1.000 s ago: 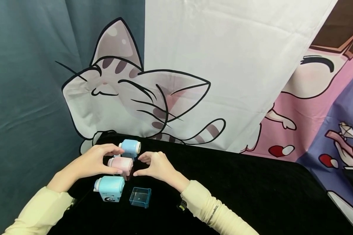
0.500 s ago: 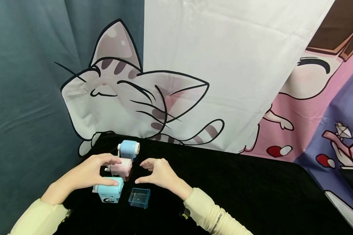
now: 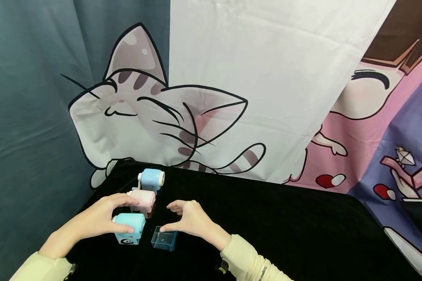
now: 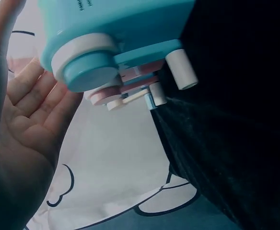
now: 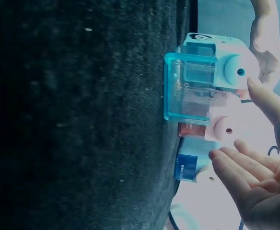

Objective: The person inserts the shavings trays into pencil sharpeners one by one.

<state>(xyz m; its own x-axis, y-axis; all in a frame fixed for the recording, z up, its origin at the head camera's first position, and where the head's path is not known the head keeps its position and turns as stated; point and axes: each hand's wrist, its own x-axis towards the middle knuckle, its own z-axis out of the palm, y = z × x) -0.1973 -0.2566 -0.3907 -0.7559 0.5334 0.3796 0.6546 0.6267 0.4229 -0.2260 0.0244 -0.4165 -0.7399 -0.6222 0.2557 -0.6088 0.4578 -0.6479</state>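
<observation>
Backed by printed curtains [image 3: 267,78], cropped at the frame edges, above black cloth [image 3: 285,226]. Curved wide with the left hand [image 3: 91,218] around the turquoise sharpener [image 3: 135,219]; cannot tell if touching. Wide and empty with the right hand [image 3: 193,220]. Beyond, on to a pink sharpener [image 3: 145,199], partly finger-hidden, and a blue sharpener [image 3: 152,178]. Down to a clear box [image 3: 163,246], thumb-overlapped.

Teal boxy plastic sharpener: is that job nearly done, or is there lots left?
Looks done: the boxy pink plastic sharpener and boxy blue plastic sharpener have their drawers in. In hand: the left grip is around the teal sharpener; whether it touches, I can't tell. Probably left: the clear blue plastic drawer, sitting apart, likely to slide in.
</observation>
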